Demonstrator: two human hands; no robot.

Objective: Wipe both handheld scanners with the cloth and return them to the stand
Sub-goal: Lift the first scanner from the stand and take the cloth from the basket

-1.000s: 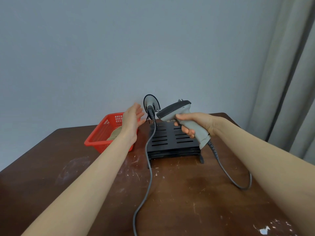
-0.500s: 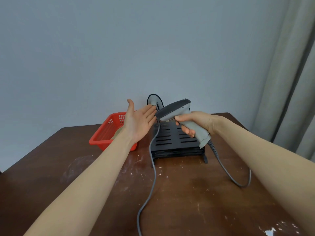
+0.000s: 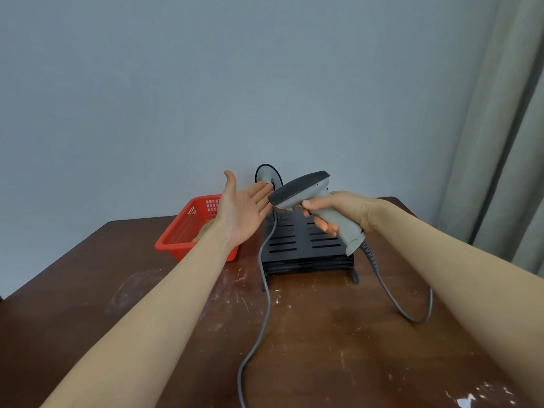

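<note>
One scanner [image 3: 304,188], gripped by the right hand [image 3: 341,206], is pointing nine o'clock; the flat, empty left hand [image 3: 241,213] is hovering nearer the cloth [image 3: 206,231].

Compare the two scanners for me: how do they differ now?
The held scanner is off the stand, gripped in the right hand; the other scanner stands at the stand's back. The held scanner shows fully; the other is partly hidden by the open left hand. Both trail grey cables.
</note>
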